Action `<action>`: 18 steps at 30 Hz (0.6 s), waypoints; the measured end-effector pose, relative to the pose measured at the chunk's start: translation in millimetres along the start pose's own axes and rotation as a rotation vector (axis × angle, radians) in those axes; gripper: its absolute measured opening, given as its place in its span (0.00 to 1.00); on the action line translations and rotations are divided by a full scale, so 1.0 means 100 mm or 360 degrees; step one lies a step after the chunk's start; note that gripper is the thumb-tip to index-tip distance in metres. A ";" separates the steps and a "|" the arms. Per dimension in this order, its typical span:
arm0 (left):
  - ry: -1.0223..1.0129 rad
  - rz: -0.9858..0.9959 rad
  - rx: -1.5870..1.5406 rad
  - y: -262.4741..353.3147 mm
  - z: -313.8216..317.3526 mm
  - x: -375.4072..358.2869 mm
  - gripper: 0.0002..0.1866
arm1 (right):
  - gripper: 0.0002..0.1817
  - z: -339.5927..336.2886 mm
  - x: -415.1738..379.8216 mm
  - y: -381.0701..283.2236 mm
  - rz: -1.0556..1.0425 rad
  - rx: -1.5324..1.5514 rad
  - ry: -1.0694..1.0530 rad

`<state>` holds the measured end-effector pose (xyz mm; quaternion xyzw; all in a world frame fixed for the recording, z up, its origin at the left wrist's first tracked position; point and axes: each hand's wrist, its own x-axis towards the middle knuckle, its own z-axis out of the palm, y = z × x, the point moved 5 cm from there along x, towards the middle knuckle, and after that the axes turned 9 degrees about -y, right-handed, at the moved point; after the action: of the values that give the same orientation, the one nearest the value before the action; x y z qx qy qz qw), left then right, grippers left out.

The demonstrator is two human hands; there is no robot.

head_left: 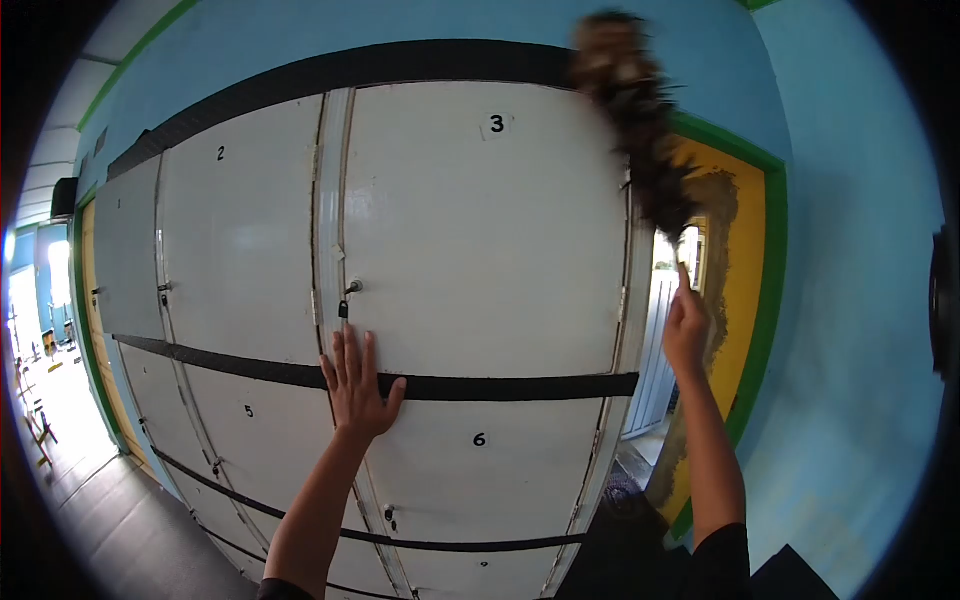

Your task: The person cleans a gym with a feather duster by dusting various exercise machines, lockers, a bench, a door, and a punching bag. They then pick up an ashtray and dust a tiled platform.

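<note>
A white locker cabinet (480, 230) filled the middle of the scene, with smooth, faintly glossy flat doors in rows; doors 2 (240, 220), 3 (490, 220), 5 (262, 400) and 6 (490, 470) were shut, so their contents were hidden; black bands (510, 387) ran across it above and between the rows. A pale blue wall (860, 300) stood to the right, its paint mottled low down; between it and the cabinet was a yellow surface (745, 260) with a rough grey-brown patch, edged by a green frame (776, 230).

The duster (640, 130), a long, shaggy plume of brown and dark feathers, blurred at its top, slanted across the upper right corner of door 3; the right hand (687, 325) was closed round its thin handle, index finger extended upward along it; the left hand (362, 390) lay open, fingers spread, against the cabinet at the lower left of door 3, over the black band; the hands were well apart. A small dark padlock (343, 310) hung just above the left fingertips, below a round metal knob (354, 287).
</note>
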<state>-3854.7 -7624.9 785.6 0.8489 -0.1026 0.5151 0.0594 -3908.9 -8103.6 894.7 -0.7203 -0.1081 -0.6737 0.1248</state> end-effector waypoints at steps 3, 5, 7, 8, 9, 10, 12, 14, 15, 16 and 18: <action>0.0021 0.0003 -0.0022 -0.01 0.03 0.00 0.44 | 0.30 -0.01 -0.33 -0.14 -0.0175 -0.0050 -0.0222; 0.0017 0.0007 -0.0027 0.01 0.02 0.00 0.44 | 0.29 0.06 -0.53 -0.08 -0.0086 0.0008 -0.0322; 0.0009 -0.0018 -0.0024 0.00 0.02 -0.01 0.44 | 0.27 0.07 -0.72 -0.12 -0.0152 0.0217 0.0081; 0.0018 -0.0006 -0.0028 0.01 0.02 -0.02 0.44 | 0.25 0.09 -0.86 -0.13 -0.0040 0.0214 -0.0023; 0.0028 0.0002 -0.0032 0.01 0.01 -0.02 0.44 | 0.25 0.07 -0.99 -0.17 -0.0047 0.0232 -0.0047; 0.0023 -0.0003 -0.0041 0.01 0.00 -0.03 0.44 | 0.24 0.09 -1.13 -0.20 -0.0065 0.0216 -0.0259; 0.0020 -0.0025 -0.0071 0.00 0.03 -0.04 0.43 | 0.23 0.14 -1.44 -0.23 -0.0086 0.0225 -0.0496; 0.0047 -0.0007 -0.0140 0.00 0.05 -0.11 0.43 | 0.23 0.15 -1.78 -0.22 -0.0175 0.0257 -0.0601; 0.0031 -0.0016 -0.0122 -0.01 0.07 -0.14 0.43 | 0.23 0.13 -1.95 -0.18 -0.0169 0.0278 -0.0613; 0.0034 -0.0037 -0.0164 -0.02 0.09 -0.18 0.43 | 0.23 0.09 -2.11 -0.10 -0.0063 0.0325 -0.0523; 0.0033 -0.0084 -0.0181 -0.03 0.16 -0.28 0.43 | 0.22 0.06 -2.49 0.00 0.0038 0.0383 -0.0479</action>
<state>-3853.3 -7622.4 753.5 0.8412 -0.1088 0.5154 0.1223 -3920.9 -8098.4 646.3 -0.7940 -0.1968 -0.5391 0.2006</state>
